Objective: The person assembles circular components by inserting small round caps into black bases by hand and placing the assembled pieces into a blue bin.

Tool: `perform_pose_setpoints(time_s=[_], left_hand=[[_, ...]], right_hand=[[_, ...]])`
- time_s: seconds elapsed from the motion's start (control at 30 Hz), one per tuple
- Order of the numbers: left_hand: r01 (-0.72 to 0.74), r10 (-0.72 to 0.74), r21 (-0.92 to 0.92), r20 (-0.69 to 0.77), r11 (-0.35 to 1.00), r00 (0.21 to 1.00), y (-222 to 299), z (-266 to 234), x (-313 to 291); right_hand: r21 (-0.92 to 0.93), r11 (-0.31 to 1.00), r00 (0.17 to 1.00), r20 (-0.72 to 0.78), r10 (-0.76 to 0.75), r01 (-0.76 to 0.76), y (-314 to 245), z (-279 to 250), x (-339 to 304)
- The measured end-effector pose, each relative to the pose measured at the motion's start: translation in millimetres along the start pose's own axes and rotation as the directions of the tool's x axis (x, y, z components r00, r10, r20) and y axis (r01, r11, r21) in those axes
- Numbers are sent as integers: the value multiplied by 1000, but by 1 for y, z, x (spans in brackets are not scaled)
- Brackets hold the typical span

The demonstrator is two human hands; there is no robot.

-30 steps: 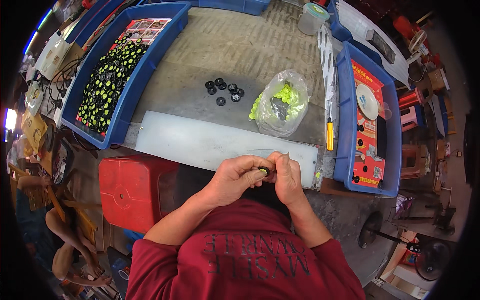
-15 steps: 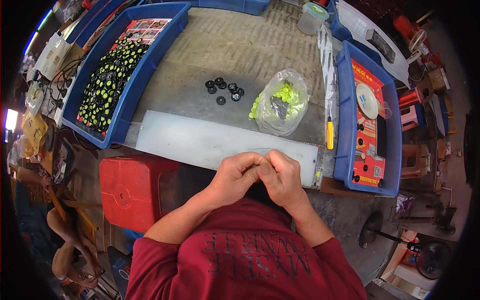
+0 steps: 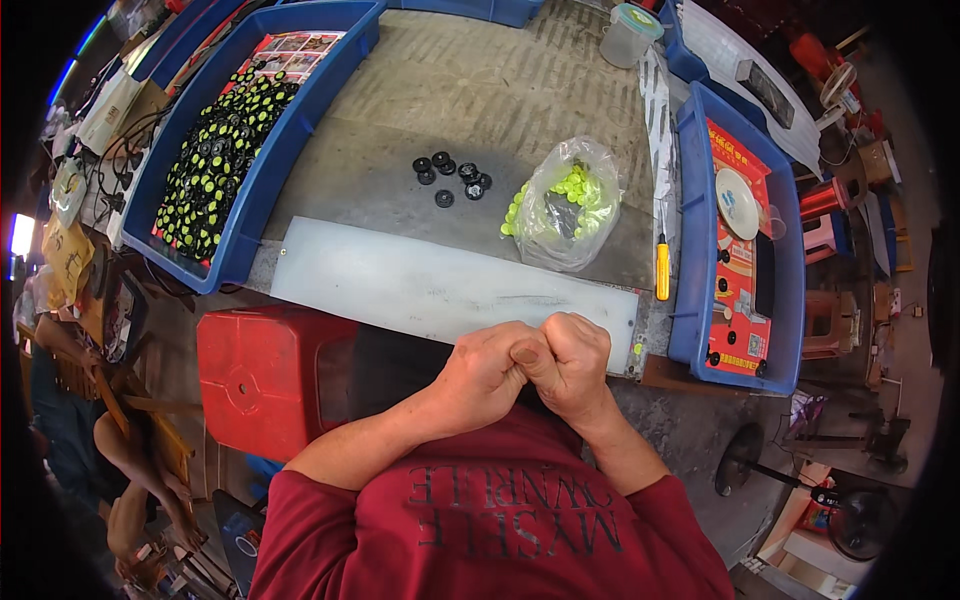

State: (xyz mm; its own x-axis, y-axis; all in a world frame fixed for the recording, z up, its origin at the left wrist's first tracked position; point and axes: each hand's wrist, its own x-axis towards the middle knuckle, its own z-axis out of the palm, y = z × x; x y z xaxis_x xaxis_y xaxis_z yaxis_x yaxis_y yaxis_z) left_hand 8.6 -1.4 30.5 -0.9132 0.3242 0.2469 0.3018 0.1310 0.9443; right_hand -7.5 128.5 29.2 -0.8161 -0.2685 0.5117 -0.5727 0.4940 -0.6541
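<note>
Dark red short-sleeved shirt (image 3: 500,530), sleeves ending above elbows. Faded dark lettering in two rows across chest, shown upside down, at 6 o'clock. Forearms bare. Left hand (image 3: 485,365) and right hand (image 3: 572,362) bare: no gloves, no rings, no watch, no wristband visible. Fabric plain otherwise, slightly creased near shoulders.

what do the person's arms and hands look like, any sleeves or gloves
Both the left hand and the right hand are bare: no gloves, and no rings or watch in view. The forearms are uncovered, and short dark red shirt sleeves with dark lettering end near the elbows.
</note>
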Motion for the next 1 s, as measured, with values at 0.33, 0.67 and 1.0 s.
perform_pose_setpoints(time_s=[0.33,0.67,1.0], left_hand=[[-89,91,53,-35,995,995,5,-1,-1],[18,-16,-57,41,998,999,-5,-1,3],[-57,61,-46,70,997,996,1,-1,2]], right_hand=[[35,996,996,-47,-78,80,1,1,-2],[114,975,982,10,188,-188,3,-1,0],[56,998,999,-36,-20,22,2,-3,-1]])
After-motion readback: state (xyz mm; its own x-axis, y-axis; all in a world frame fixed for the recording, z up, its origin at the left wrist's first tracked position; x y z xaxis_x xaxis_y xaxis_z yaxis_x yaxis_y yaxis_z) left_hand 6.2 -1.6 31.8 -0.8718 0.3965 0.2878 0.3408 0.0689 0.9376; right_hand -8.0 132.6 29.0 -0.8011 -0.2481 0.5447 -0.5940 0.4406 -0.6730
